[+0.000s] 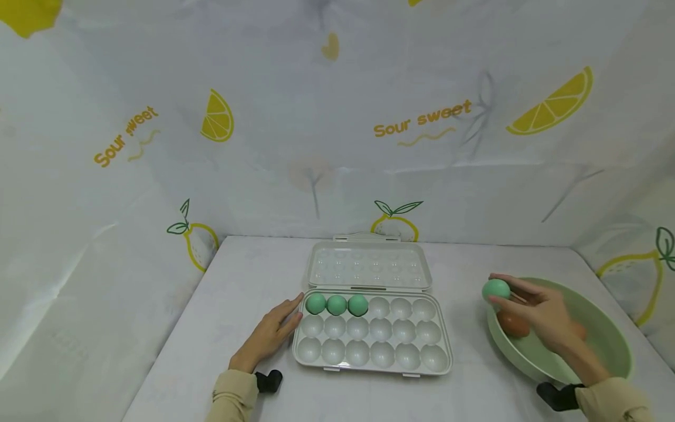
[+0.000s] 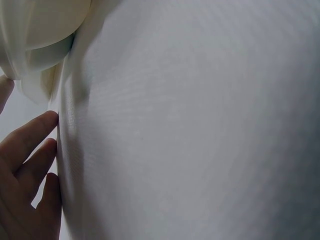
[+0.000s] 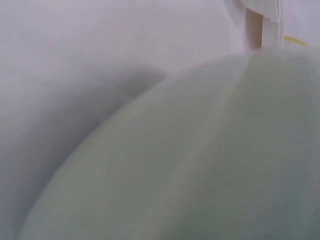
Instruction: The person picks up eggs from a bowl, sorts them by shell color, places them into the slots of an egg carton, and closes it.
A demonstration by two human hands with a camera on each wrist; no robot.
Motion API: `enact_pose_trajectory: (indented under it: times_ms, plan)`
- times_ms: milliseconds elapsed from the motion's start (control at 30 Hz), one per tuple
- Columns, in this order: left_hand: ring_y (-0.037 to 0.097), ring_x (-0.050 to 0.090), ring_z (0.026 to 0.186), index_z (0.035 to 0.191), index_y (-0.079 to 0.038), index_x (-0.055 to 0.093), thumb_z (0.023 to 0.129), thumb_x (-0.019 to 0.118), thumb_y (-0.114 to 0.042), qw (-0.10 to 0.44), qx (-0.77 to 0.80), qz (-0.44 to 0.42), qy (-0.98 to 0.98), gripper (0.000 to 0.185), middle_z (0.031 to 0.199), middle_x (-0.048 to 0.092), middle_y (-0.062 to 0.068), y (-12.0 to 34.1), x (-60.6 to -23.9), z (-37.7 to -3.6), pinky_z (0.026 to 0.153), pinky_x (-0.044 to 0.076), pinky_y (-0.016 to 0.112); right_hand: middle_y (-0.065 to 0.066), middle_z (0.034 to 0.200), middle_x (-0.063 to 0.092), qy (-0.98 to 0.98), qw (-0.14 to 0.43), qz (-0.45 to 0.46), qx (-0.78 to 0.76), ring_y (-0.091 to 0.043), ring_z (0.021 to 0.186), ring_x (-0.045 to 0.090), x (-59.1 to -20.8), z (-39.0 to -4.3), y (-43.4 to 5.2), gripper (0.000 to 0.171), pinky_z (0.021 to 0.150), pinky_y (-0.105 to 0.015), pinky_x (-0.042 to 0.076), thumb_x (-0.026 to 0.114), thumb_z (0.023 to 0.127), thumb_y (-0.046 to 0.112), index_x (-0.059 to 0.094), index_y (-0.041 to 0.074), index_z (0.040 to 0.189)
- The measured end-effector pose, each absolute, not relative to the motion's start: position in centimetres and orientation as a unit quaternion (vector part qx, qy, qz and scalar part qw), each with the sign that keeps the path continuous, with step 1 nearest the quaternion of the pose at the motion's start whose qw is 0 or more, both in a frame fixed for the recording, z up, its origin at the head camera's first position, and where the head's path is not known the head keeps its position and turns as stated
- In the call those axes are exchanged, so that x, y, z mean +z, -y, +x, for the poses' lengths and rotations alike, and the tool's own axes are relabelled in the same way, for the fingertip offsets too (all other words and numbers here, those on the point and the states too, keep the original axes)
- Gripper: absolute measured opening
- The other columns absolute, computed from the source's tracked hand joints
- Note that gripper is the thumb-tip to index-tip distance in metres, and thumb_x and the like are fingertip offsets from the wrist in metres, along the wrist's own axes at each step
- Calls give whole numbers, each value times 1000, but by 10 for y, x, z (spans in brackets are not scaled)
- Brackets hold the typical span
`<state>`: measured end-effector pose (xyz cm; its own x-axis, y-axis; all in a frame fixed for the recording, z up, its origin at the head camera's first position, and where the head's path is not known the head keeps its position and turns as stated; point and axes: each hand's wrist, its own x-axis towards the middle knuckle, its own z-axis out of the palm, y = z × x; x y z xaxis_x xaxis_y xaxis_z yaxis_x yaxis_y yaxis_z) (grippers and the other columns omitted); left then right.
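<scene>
An open white egg tray [image 1: 372, 341] lies mid-table with its clear lid [image 1: 368, 265] folded back. Three green eggs [image 1: 336, 305] fill the left end of its far row. My left hand [image 1: 274, 334] lies flat on the table, fingertips against the tray's left edge; the left wrist view shows those fingers [image 2: 30, 150] beside the tray wall [image 2: 40, 45]. My right hand [image 1: 532, 310] pinches a green egg [image 1: 495, 289] above the left rim of a pale green bowl [image 1: 606, 343]. A brown egg [image 1: 512, 323] lies in the bowl. The right wrist view shows only the bowl's side [image 3: 210, 165].
A lemon-print white cloth covers the table [image 1: 253, 275] and the walls behind and to both sides. The bowl stands near the table's right edge. Most tray cups hold nothing.
</scene>
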<state>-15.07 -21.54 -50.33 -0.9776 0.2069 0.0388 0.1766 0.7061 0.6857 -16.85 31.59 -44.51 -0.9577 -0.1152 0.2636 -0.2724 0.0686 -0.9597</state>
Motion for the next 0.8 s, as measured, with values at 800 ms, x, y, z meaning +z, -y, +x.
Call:
enact_pose_trajectory:
  times_ms: [800]
  plan:
    - [44,38,150,156,-21,44,107,53,-38,24,364,100,-926,53,157,50,13,216,-505,-152,125,30,62,18,123,73,726,22,162,668,8,114,66,-452,-184,-268,47,92,-12,57,72,87,-13,63,-7,133]
